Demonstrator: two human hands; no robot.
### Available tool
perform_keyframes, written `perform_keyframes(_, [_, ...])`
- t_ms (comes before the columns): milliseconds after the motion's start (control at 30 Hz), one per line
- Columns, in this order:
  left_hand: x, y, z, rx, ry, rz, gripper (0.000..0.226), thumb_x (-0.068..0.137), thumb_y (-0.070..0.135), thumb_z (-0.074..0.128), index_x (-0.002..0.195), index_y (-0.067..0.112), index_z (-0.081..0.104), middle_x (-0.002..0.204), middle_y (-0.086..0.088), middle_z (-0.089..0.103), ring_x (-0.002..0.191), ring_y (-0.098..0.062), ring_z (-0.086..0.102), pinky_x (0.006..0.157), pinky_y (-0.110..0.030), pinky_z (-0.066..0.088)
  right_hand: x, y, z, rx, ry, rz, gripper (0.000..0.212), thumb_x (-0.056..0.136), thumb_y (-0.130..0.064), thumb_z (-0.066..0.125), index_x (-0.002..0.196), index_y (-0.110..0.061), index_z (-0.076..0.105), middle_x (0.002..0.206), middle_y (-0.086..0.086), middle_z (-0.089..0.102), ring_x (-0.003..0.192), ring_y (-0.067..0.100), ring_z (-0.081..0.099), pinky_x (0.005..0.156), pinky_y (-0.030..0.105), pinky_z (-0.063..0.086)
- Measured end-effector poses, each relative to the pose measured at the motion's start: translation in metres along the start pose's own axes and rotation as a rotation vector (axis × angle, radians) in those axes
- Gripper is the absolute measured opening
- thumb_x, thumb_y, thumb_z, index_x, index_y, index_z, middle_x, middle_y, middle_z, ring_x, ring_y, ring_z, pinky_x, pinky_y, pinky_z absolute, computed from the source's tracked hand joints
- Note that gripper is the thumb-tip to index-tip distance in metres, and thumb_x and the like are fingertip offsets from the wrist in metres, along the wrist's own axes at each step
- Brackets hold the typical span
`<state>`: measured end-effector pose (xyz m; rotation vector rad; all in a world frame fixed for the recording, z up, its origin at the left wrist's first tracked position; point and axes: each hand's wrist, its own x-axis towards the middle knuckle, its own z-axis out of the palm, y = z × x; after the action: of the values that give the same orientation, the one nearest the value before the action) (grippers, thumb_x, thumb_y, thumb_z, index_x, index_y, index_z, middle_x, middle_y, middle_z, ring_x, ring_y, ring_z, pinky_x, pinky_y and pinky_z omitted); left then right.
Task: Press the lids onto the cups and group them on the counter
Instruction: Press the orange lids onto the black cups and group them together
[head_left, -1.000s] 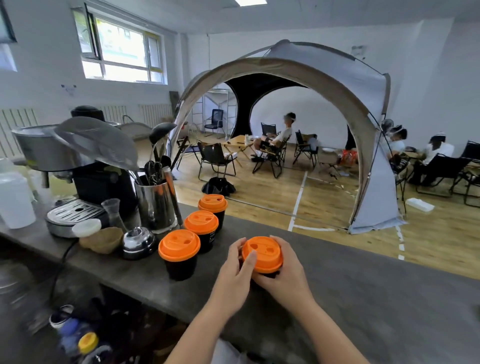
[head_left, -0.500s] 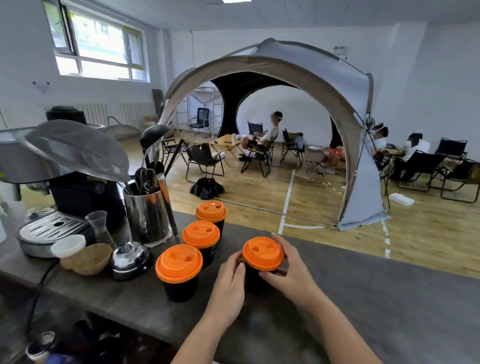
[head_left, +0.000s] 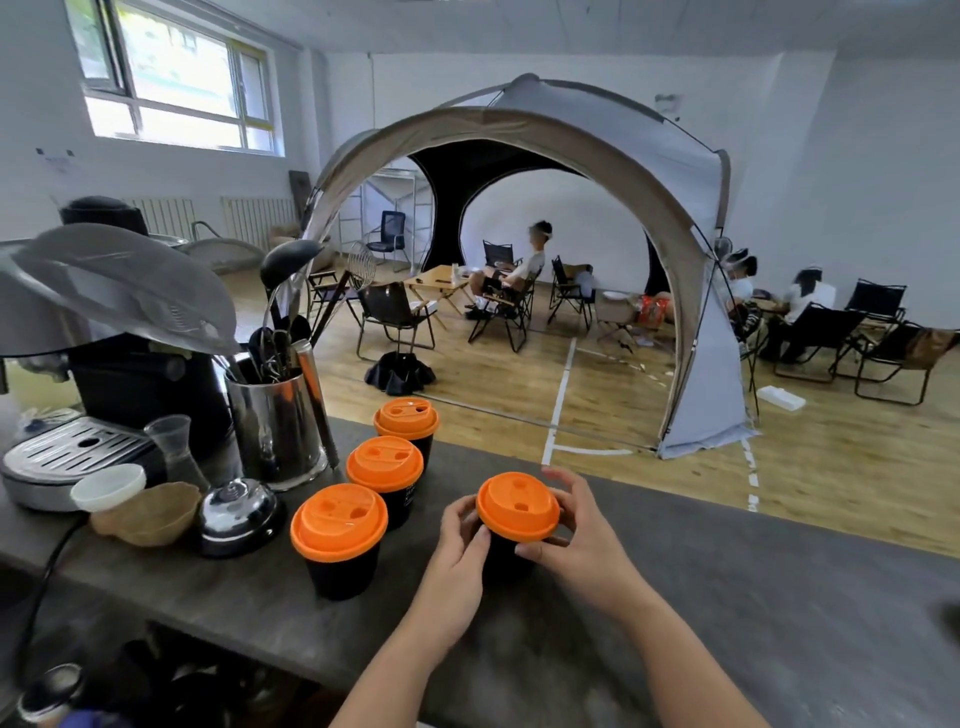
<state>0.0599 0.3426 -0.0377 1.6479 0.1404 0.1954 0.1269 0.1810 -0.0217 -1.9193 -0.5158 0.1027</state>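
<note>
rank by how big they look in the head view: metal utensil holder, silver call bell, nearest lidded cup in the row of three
1. metal utensil holder, clearly largest.
2. and 3. nearest lidded cup and silver call bell look about alike; the cup is taller but sits nearer the camera, so no firm order.

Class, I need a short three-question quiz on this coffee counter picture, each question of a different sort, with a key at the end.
1. How many cups with orange lids stand on the counter?
2. True or false: the left hand and the right hand both hold the same cup.
3. What stands beside the nearest cup in the row: A) bell, B) kettle, C) plate?

Key: 1. Four: three in a row, one in the hands. 2. True. 3. A.
</note>
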Motion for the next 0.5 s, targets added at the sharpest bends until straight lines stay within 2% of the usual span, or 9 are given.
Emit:
perform_keyframes(100, [-0.003, -0.001, 0.001, 0.013, 0.042, -0.004, 0.041, 0.105, 0.03, 0.042, 0.144, 0.036, 0.032, 0.143, 0.016, 0.042, 0.131, -0.002, 0.036, 0.107, -0.022, 0.029, -0.001, 0.003, 0.001, -0.028, -0.009, -0.017, 0.079, 0.076, -0.014, 0.082, 0.131, -0.049, 0.038, 0.134, -0.013, 0.052, 0.129, 0.006, 0.046, 0.108, 0.031, 0.042])
perform_keyframes(167, [-0.005, -0.001, 0.002, 0.036, 0.059, 0.002, 0.047, 0.105, 0.03, 0.042, 0.15, 0.034, 0.03, 0.142, 0.017, 0.035, 0.131, 0.0, 0.032, 0.107, -0.02, 0.025, -0.002, 0.004, 0.001, -0.084, -0.033, 0.001, 0.089, 0.078, -0.014, 0.079, 0.139, -0.052, 0.028, 0.138, -0.009, 0.048, 0.128, 0.006, 0.047, 0.112, 0.035, 0.038])
perform_keyframes(300, [-0.009, -0.004, 0.007, 0.049, 0.086, 0.005, 0.044, 0.106, 0.031, 0.041, 0.149, 0.034, 0.034, 0.146, 0.016, 0.033, 0.137, -0.003, 0.032, 0.114, -0.026, 0.026, -0.003, 0.001, 0.008, -0.064, -0.055, 0.051, 0.118, 0.068, -0.027, 0.087, 0.152, -0.041, 0.005, 0.14, -0.011, 0.046, 0.131, 0.009, 0.042, 0.116, 0.038, 0.031])
perform_keyframes(367, [-0.009, -0.007, 0.01, -0.014, 0.113, 0.007, 0.037, 0.106, 0.03, 0.039, 0.143, 0.036, 0.038, 0.146, 0.012, 0.043, 0.137, -0.007, 0.037, 0.118, -0.032, 0.028, -0.001, 0.001, 0.014, -0.035, 0.009, 0.058, 0.114, 0.062, -0.03, 0.091, 0.145, -0.041, 0.013, 0.134, -0.006, 0.052, 0.128, 0.013, 0.047, 0.112, 0.041, 0.037])
perform_keyframes(433, [-0.01, -0.008, 0.013, -0.076, 0.131, 0.004, 0.033, 0.107, 0.032, 0.037, 0.139, 0.039, 0.039, 0.144, 0.011, 0.047, 0.135, -0.007, 0.04, 0.118, -0.035, 0.03, 0.004, 0.0, 0.019, -0.02, 0.07, 0.042, 0.095, 0.06, -0.029, 0.091, 0.131, -0.04, 0.03, 0.13, -0.004, 0.055, 0.125, 0.016, 0.052, 0.108, 0.04, 0.044])
perform_keyframes(500, [-0.009, -0.009, 0.015, -0.114, 0.15, -0.013, 0.036, 0.107, 0.033, 0.035, 0.142, 0.04, 0.036, 0.145, 0.012, 0.045, 0.137, -0.007, 0.038, 0.119, -0.036, 0.029, 0.009, 0.0, 0.022, -0.045, 0.108, 0.016, 0.083, 0.062, -0.03, 0.09, 0.128, -0.038, 0.041, 0.129, -0.006, 0.054, 0.122, 0.015, 0.052, 0.105, 0.036, 0.045])
